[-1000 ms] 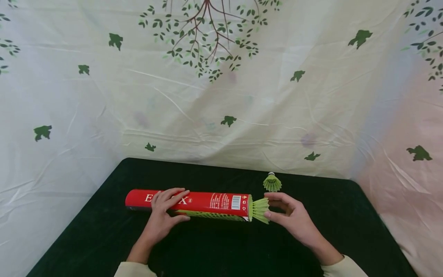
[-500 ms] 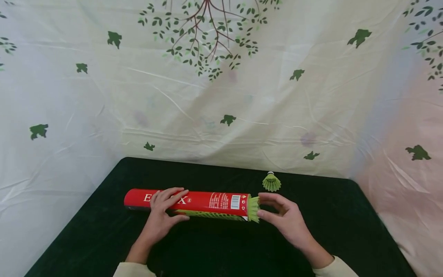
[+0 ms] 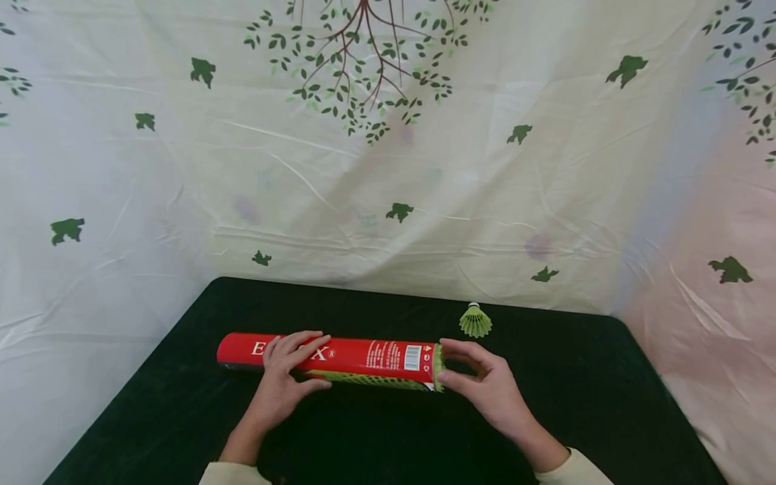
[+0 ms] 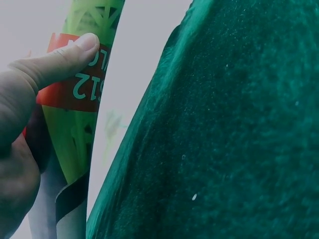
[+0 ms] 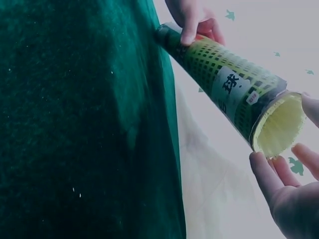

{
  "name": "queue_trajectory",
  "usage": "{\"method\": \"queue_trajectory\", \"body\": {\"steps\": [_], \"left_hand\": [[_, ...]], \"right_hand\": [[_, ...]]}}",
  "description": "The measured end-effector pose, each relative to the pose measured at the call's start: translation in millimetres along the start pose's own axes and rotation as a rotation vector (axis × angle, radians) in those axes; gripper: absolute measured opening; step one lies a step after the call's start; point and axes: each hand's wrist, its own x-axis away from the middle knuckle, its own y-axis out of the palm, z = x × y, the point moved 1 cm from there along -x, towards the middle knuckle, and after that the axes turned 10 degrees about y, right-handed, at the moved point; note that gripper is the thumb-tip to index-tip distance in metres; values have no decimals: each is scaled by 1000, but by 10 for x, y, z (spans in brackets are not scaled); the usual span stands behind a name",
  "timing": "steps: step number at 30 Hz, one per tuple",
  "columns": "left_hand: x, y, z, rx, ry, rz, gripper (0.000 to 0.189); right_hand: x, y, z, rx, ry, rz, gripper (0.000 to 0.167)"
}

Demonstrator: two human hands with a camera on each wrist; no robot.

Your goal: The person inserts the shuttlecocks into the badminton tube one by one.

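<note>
A long red shuttlecock tube lies sideways on the table in the head view. My left hand grips it near its middle, fingers over the top and thumb along the near side; the left wrist view shows the thumb pressed on an orange label. At the tube's right end, a yellow-green shuttlecock sits inside with only its skirt edge showing at the mouth. The fingertips and thumb of my right hand pinch that edge. The cork of this shuttlecock is hidden in the tube.
Another yellow-green shuttlecock stands behind my right hand, skirt toward me and white tip away. The table has a dark green cloth. Pale curtains printed with leaves and birds hang close behind and at both sides.
My right hand has moved left, pushing the shuttlecock from half out of the tube to almost fully inside. The left hand and the tube have stayed in place.
</note>
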Motion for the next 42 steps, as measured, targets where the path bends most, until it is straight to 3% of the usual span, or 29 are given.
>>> {"method": "queue_trajectory", "body": {"steps": [7,20,42], "left_hand": [[6,5,0,1,-6,-3,79],[-1,11,-2,4,-4,-6,80],[-23,-14,-2,13,-17,3,79]], "right_hand": [[5,11,-23,10,17,-11,52],[29,-81,-30,46,-32,-47,53],[-39,-20,-112,159,-21,-1,54]]}}
